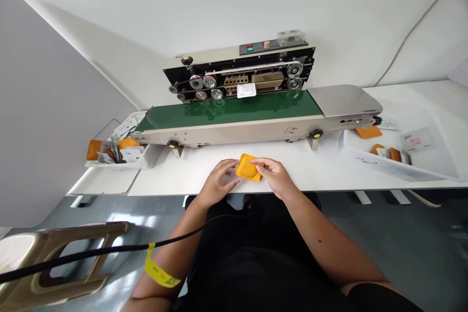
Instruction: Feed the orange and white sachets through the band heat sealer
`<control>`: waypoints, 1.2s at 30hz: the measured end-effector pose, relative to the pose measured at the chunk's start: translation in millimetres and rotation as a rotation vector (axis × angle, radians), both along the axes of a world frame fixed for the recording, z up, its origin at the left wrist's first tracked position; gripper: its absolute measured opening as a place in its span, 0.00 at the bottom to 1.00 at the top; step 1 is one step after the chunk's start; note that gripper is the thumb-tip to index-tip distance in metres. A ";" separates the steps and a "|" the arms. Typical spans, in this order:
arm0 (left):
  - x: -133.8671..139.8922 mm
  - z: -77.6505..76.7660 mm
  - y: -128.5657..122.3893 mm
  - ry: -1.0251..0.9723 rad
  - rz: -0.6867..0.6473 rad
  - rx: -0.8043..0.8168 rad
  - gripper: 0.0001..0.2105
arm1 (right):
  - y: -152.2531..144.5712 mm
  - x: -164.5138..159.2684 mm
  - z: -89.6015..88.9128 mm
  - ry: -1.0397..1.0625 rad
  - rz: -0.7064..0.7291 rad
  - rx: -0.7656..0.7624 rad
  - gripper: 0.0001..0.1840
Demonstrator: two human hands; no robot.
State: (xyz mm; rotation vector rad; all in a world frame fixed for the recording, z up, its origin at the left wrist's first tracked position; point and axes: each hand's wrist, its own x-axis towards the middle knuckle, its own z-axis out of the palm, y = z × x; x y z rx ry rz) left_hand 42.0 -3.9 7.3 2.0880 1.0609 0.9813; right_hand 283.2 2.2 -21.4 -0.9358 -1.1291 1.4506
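A small orange-yellow pouch [247,168] with a bulge in it is held over the front of the white table. My right hand [275,175] pinches its right side between thumb and fingers. Close to the pouch's left edge is my left hand [218,184], its thumb and fingers curved and spread apart with nothing between them. Behind both hands stands a band sealing machine with a green conveyor belt [270,106]. A white packet [246,90] with red print is at the machine's sealing strip, above the belt.
On the left, a white bin [148,158] holds several orange and white packets. A larger white bin [398,173] on the right has more of them. A metal plate [343,100] extends the conveyor's right end. A black cable [120,248] crosses above my left forearm, near a beige stool [73,278].
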 end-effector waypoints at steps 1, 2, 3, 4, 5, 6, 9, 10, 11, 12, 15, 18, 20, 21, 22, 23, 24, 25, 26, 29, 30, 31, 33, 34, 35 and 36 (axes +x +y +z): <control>-0.2 -0.3 0.1 0.013 -0.005 -0.009 0.25 | 0.0 -0.3 0.1 0.008 0.003 0.000 0.15; -0.4 -0.8 0.2 0.023 -0.005 -0.020 0.25 | 0.0 -0.5 0.2 0.007 0.008 -0.003 0.15; -0.7 -1.4 0.2 0.027 -0.004 -0.032 0.25 | -0.1 -0.8 0.4 -0.002 0.016 -0.006 0.15; -0.8 -2.1 0.1 0.025 -0.003 -0.046 0.25 | -0.3 -1.0 0.7 -0.013 0.027 -0.012 0.15; -0.9 -2.8 -0.1 0.020 0.000 -0.060 0.26 | -0.5 -1.2 1.0 -0.021 0.040 -0.019 0.15; -0.9 -3.5 -0.5 0.016 0.002 -0.075 0.27 | -0.7 -1.3 1.4 -0.024 0.052 -0.026 0.16; -0.8 -3.8 -1.9 0.018 0.016 -0.115 0.32 | -1.5 -1.2 3.0 -0.012 0.078 -0.043 0.21; -0.8 -3.2 -2.5 0.021 0.024 -0.125 0.34 | -1.9 -1.0 3.6 -0.016 0.084 -0.044 0.23; -0.8 -2.1 -3.1 0.020 0.029 -0.132 0.35 | -2.3 -0.8 4.1 -0.033 0.093 -0.039 0.24; -0.8 -0.8 -3.7 0.017 0.031 -0.138 0.36 | -2.7 -0.5 4.5 -0.059 0.106 -0.029 0.24; -0.7 2.2 -4.8 0.018 0.003 -0.152 0.26 | -4.1 0.3 4.7 -0.163 0.155 0.014 0.23; -1.6 -0.1 -4.1 0.014 0.009 -0.198 0.11 | -4.5 1.3 3.6 -0.187 0.182 0.033 0.22; -3.9 -4.6 -2.7 -0.075 0.050 -0.251 0.09 | -4.0 2.0 3.0 -0.177 0.205 0.065 0.24; -5.5 -7.0 -2.0 -0.151 0.065 -0.278 0.09 | -3.7 2.2 3.1 -0.181 0.221 0.090 0.25; -7.1 -9.2 -1.3 -0.232 0.064 -0.304 0.09 | -3.4 2.2 3.5 -0.199 0.239 0.118 0.27; -8.7 -10.9 -0.7 -0.309 0.048 -0.325 0.09 | -3.3 1.9 4.2 -0.231 0.253 0.143 0.28; -9.9 -11.8 -0.4 -0.369 0.022 -0.341 0.10 | -3.4 1.3 5.2 -0.270 0.260 0.163 0.28; -10.9 -11.9 -0.4 -0.405 -0.013 -0.354 0.11 | -3.7 0.4 6.4 -0.310 0.258 0.181 0.27; -11.4 -11.2 -0.7 -0.415 -0.050 -0.360 0.11 | -4.1 -0.8 7.8 -0.347 0.253 0.200 0.24; -11.0 -5.7 -2.4 -0.310 -0.151 -0.327 0.10 | -5.9 -4.9 11.1 -0.414 0.248 0.250 0.12; -10.6 -3.3 -3.0 -0.249 -0.172 -0.308 0.09 | -6.6 -6.1 11.3 -0.424 0.249 0.256 0.10; -10.1 -0.9 -3.5 -0.190 -0.183 -0.286 0.09 | -7.3 -7.1 11.0 -0.425 0.248 0.253 0.09; -9.5 3.4 -3.9 -0.098 -0.191 -0.238 0.09 | -8.5 -8.1 9.2 -0.383 0.235 0.222 0.11; -9.3 5.1 -3.8 -0.072 -0.192 -0.212 0.10 | -8.9 -7.8 8.2 -0.343 0.232 0.194 0.13; -9.3 6.5 -3.6 -0.054 -0.196 -0.189 0.10 | -9.0 -6.4 7.8 -0.299 0.234 0.160 0.15; -9.3 7.5 -3.5 -0.045 -0.202 -0.171 0.10 | -8.3 -3.7 8.7 -0.259 0.240 0.125 0.17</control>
